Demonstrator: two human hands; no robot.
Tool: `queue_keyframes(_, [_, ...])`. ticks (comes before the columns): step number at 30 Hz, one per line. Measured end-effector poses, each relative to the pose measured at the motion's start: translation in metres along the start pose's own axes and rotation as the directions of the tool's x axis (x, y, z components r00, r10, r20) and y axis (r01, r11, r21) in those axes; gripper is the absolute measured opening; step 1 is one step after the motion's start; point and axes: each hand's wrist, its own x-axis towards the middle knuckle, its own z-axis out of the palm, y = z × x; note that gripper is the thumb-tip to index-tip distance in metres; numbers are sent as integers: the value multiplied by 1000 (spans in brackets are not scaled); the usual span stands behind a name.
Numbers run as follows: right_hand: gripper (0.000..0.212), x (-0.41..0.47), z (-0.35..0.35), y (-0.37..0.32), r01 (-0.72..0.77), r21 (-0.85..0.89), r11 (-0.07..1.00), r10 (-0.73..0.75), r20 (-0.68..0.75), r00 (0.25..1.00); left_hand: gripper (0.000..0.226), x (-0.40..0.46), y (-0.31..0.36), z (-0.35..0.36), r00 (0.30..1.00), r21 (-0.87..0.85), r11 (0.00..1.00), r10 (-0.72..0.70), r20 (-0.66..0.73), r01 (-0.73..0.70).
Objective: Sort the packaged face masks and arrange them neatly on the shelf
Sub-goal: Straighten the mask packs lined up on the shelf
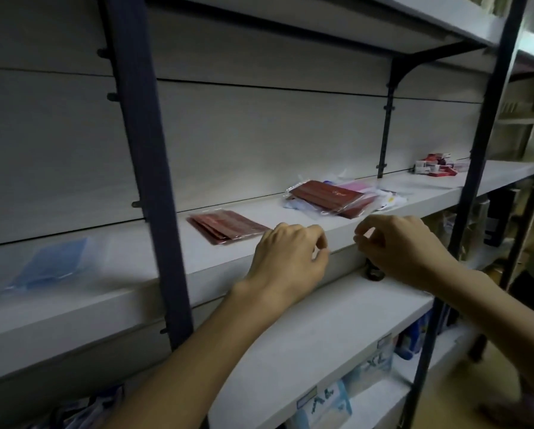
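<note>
Sorting looks partly done. Left of the dark metal upright post, 1 blue clear-wrapped mask pack lies alone; right of the post sits a neat dark-red pack stack, then an unsorted mixed heap. Left hand and right hand hover loosely curled, holding nothing, over the white laminate shelf in a dim stockroom.

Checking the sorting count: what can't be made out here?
Head view only:
- Mixed pile: packs underneath hidden by the top dark red pack.
- Blue pack: motion-blurred, print unreadable.
- Boxes far right: too small to read.
- Dark object: mostly hidden behind right hand.
</note>
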Motion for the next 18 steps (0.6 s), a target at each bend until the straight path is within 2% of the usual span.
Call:
queue_keyframes(4, [17, 41, 4, 38, 16, -23, 1000, -16, 1, 1000, 17, 49, -1, 31, 1000, -7, 1000, 0, -7, 0])
queue_keyframes(9, [15, 87, 19, 87, 35, 21, 999, -34, -41, 999, 16, 105, -4, 73, 999, 1, 999, -42, -9, 42])
queue_keyframes(18, [15, 152, 29, 179, 66, 100, 993, -63, -31, 998, 16, 180, 12, 137, 994, 85, 990, -109, -16, 110])
